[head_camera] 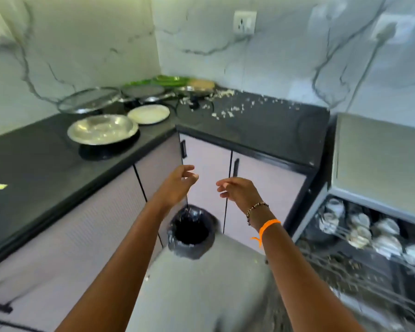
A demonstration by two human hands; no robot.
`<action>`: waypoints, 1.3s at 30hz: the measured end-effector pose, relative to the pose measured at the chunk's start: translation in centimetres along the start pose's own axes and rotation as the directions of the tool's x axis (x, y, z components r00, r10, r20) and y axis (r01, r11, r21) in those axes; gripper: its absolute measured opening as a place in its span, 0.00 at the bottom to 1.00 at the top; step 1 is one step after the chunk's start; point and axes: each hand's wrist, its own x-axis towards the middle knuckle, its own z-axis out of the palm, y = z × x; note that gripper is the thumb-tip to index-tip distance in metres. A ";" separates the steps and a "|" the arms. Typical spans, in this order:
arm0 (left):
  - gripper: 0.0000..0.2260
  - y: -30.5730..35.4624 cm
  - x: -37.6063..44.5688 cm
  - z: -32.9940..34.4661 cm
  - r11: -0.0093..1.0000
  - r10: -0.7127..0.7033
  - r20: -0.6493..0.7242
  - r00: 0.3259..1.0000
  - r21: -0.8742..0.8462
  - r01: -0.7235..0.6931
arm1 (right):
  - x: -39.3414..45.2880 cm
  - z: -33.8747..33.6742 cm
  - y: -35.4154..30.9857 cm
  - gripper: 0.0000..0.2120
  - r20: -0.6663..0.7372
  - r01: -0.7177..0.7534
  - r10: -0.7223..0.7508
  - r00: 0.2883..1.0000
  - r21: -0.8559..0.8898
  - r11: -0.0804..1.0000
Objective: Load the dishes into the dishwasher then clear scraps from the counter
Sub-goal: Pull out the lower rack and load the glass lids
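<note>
Left hand point(177, 185), right hand point(237, 191) loosely curled, empty; dishwasher point(369, 240) contents blurred.

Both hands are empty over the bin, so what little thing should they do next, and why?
Probably reach the right hand back to the white food scraps scattered on the black stone counter. Both it and the left hand hang loose and empty above the round black-lined bin, while the scraps remain on the counter near the corner.
</note>
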 end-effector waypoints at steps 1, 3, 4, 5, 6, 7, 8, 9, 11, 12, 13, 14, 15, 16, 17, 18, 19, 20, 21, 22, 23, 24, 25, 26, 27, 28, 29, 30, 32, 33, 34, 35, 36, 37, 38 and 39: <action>0.15 0.8 1.2 -0.6 1.000 0.011 -0.023 1.000 -0.012 -0.011 | 1.2 0.1 -1.1 0.12 -0.002 0.017 -0.016 1.000 0.003 1.000; 0.15 1.9 3.6 -1.2 0.999 0.010 -0.053 0.999 -0.040 -0.012 | 3.4 0.3 -2.7 0.13 -0.009 0.041 -0.041 0.999 0.018 0.999; 0.16 2.4 5.0 -1.3 0.999 0.012 -0.051 0.999 -0.048 -0.014 | 4.8 0.5 -3.4 0.13 -0.010 0.053 -0.052 0.999 0.021 0.998; 0.16 2.9 6.4 -1.3 0.999 0.013 -0.035 0.999 -0.049 -0.015 | 6.4 0.6 -3.9 0.13 -0.006 0.060 -0.060 0.998 0.013 0.998; 0.16 3.3 7.9 -1.2 0.999 0.014 -0.015 1.000 -0.040 -0.015 | 8.3 0.7 -4.3 0.13 0.005 0.061 -0.061 0.998 0.001 0.998; 0.17 3.7 9.6 -1.3 1.000 0.015 0.006 1.000 -0.025 -0.015 | 10.2 0.8 -4.7 0.13 0.016 0.058 -0.058 0.998 -0.003 0.998; 0.17 4.2 11.2 -1.4 1.000 0.019 0.022 1.000 -0.005 -0.019 | 12.0 0.8 -5.1 0.13 0.016 0.056 -0.056 0.998 -0.004 0.998; 0.18 4.8 13.4 -1.7 1.000 0.024 0.027 0.999 0.011 -0.024 | 14.3 0.8 -5.6 0.13 0.017 0.054 -0.054 0.998 -0.002 0.999; 0.19 6.0 17.5 -2.5 0.999 0.031 0.017 0.999 0.023 -0.031 | 18.6 0.8 -6.6 0.12 0.014 0.034 -0.034 0.999 0.007 0.999; 0.19 6.5 19.5 -3.0 0.999 0.032 0.011 0.999 0.018 -0.032 | 20.6 0.8 -7.1 0.12 0.018 0.020 -0.020 1.000 0.017 1.000; 0.19 6.8 21.0 -3.4 1.000 0.029 0.003 1.000 0.010 -0.029 | 22.3 0.8 -7.5 0.12 0.022 0.010 -0.011 1.000 0.020 1.000; 0.18 7.0 22.8 -3.9 1.000 0.022 -0.009 1.000 -0.006 -0.022 | 24.3 0.8 -8.0 0.12 0.032 0.005 -0.006 0.999 0.012 1.000; 0.18 7.0 24.4 -4.4 1.000 0.011 -0.020 1.000 -0.025 -0.012 | 26.1 1.0 -8.4 0.12 0.040 0.007 -0.006 0.999 -0.004 1.000; 0.18 6.8 25.9 -4.9 0.999 -0.002 -0.034 0.999 -0.046 0.001 | 27.8 1.3 -8.7 0.12 0.048 0.009 -0.008 0.999 -0.015 1.000; 0.17 6.6 27.1 -5.4 0.998 -0.017 -0.049 0.999 -0.063 0.014 | 29.3 1.7 -8.9 0.12 0.057 0.006 -0.005 0.998 -0.020 1.000; 0.17 6.3 28.1 -5.9 0.997 -0.029 -0.062 0.998 -0.077 0.025 | 30.5 2.0 -9.0 0.12 0.063 0.001 0.000 0.998 -0.021 1.000; 0.17 5.8 29.3 -6.5 0.995 -0.042 -0.076 0.996 -0.090 0.035 | 32.0 2.6 -9.0 0.12 0.077 -0.007 0.009 0.997 -0.023 1.000; 0.17 5.2 30.3 -7.1 0.993 -0.058 -0.085 0.995 -0.104 0.049 | 33.3 3.2 -8.9 0.12 0.090 -0.014 0.017 0.996 -0.028 0.999; 0.17 4.6 31.4 -7.8 0.990 -0.078 -0.091 0.993 -0.121 0.067 | 34.6 3.8 -8.8 0.12 0.100 -0.023 0.026 0.995 -0.031 0.999; 0.16 3.9 32.4 -8.6 0.987 -0.098 -0.099 0.990 -0.137 0.084 | 35.8 4.4 -8.7 0.11 0.111 -0.034 0.037 0.993 -0.028 0.999; 0.17 3.2 33.3 -9.3 0.984 -0.115 -0.110 0.987 -0.145 0.099 | 36.7 4.9 -8.6 0.11 0.120 -0.046 0.049 0.992 -0.027 0.999; 0.17 2.5 34.5 -10.2 0.982 -0.132 -0.120 0.984 -0.153 0.113 | 37.9 5.6 -8.6 0.10 0.133 -0.062 0.065 0.989 -0.023 0.998; 0.17 2.1 35.6 -11.1 0.977 -0.151 -0.121 0.981 -0.168 0.129 | 39.0 6.4 -8.6 0.10 0.145 -0.080 0.083 0.986 -0.023 0.997; 0.18 1.6 36.8 -12.1 0.971 -0.171 -0.120 0.978 -0.192 0.146 | 40.2 7.2 -8.6 0.09 0.158 -0.097 0.100 0.982 -0.026 0.995; 0.17 1.3 38.0 -13.1 0.962 -0.189 -0.119 0.975 -0.220 0.160 | 41.5 8.0 -8.7 0.10 0.172 -0.117 0.121 0.978 -0.031 0.993; 0.17 1.1 39.1 -14.1 0.954 -0.204 -0.119 0.972 -0.248 0.170 | 42.6 8.8 -8.8 0.10 0.184 -0.135 0.139 0.973 -0.037 0.990; 0.16 0.9 40.4 -15.3 0.945 -0.215 -0.116 0.970 -0.274 0.177 | 43.9 9.8 -9.0 0.12 0.193 -0.152 0.156 0.969 -0.039 0.988; 0.16 0.6 41.7 -16.5 0.936 -0.226 -0.110 0.968 -0.299 0.184 | 45.3 10.8 -9.3 0.13 0.194 -0.170 0.174 0.965 -0.034 0.985; 0.15 -0.3 44.3 -19.0 0.912 -0.261 -0.092 0.961 -0.349 0.214 | 48.2 13.0 -10.1 0.13 0.174 -0.226 0.220 0.960 0.014 0.974; 0.15 -0.7 45.3 -19.9 0.899 -0.287 -0.084 0.954 -0.369 0.238 | 49.3 13.8 -10.5 0.12 0.159 -0.260 0.250 0.955 0.047 0.964; 0.15 -1.3 46.5 -21.0 0.885 -0.315 -0.072 0.946 -0.382 0.266 | 50.7 14.8 -10.9 0.11 0.146 -0.300 0.286 0.947 0.083 0.950; 0.15 -1.7 47.6 -21.8 0.870 -0.341 -0.053 0.939 -0.396 0.294 | 52.0 15.6 -11.2 0.10 0.135 -0.333 0.317 0.939 0.121 0.935; 0.16 -2.3 48.7 -22.6 0.853 -0.367 -0.030 0.930 -0.410 0.324 | 53.4 16.2 -11.3 0.10 0.120 -0.351 0.335 0.935 0.166 0.921; 0.15 -2.9 49.7 -23.2 0.829 -0.389 0.003 0.921 -0.436 0.351 | 54.7 16.7 -11.2 0.11 0.099 -0.358 0.344 0.934 0.217 0.908; 0.14 -3.5 50.6 -23.7 0.788 -0.409 0.038 0.912 -0.489 0.374 | 55.8 16.8 -11.0 0.13 0.071 -0.357 0.351 0.934 0.260 0.897; 0.14 -4.2 51.5 -24.1 0.727 -0.428 0.082 0.900 -0.560 0.397 | 56.9 16.9 -10.7 0.17 0.035 -0.358 0.364 0.931 0.299 0.885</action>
